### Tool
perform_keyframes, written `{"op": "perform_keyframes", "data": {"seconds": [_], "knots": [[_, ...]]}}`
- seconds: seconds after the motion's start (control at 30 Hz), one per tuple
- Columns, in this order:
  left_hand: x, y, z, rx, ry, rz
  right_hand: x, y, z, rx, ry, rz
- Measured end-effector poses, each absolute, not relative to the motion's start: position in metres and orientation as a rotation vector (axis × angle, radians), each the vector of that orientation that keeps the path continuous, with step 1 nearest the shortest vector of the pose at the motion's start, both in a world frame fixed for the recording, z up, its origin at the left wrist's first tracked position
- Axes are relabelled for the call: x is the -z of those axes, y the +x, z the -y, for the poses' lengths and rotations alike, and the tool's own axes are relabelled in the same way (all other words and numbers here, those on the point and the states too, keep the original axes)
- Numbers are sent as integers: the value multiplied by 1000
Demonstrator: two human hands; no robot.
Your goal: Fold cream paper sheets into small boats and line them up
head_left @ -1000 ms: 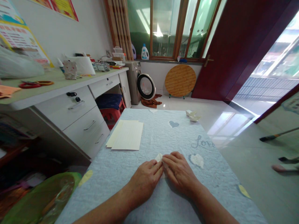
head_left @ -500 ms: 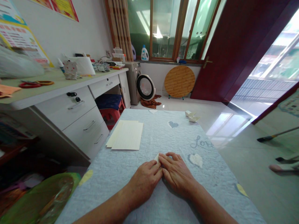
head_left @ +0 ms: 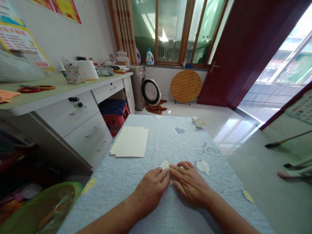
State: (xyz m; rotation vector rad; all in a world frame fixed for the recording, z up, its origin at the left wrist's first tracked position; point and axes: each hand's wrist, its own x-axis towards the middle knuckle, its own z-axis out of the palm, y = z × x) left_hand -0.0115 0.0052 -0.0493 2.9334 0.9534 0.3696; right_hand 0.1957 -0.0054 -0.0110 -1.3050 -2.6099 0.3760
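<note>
A small folded piece of cream paper [head_left: 165, 164] lies on the cloth-covered table, its pointed top showing beyond my fingers and the rest largely covered. My left hand [head_left: 153, 188] is closed, with its fingers together and pressed on the paper from the left. From the right, my right hand [head_left: 191, 183] lies with fingers stretched out, its fingertips touching the paper's right edge. Ahead to the left rests a small stack of cream paper sheets [head_left: 131, 142]. Two small folded paper shapes [head_left: 200, 124] sit near the far right corner of the table.
The table wears a light blue quilted cloth [head_left: 165, 139]. A desk with drawers [head_left: 80, 113] runs along the left, with red-handled scissors [head_left: 30, 89] on top. A green-lined bin [head_left: 78, 188] stands at the lower left. Beyond are a washing machine [head_left: 138, 87] and a round wooden tabletop [head_left: 186, 86].
My right hand has shifted slightly right, its fingers drawing away from the left hand. More of the folded paper's pointed top now shows. The view has moved slightly.
</note>
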Motion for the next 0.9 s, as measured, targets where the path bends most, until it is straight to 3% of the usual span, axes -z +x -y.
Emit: {"op": "perform_keyframes", "data": {"seconds": [0.6,0.9], "knots": [[40,-14,-7,-361,2870,-958,0,241,44,-434,-1378,2608],[34,-22,-14,-534,2620,-949,-2,215,14,-500,-1385,2447]]}}
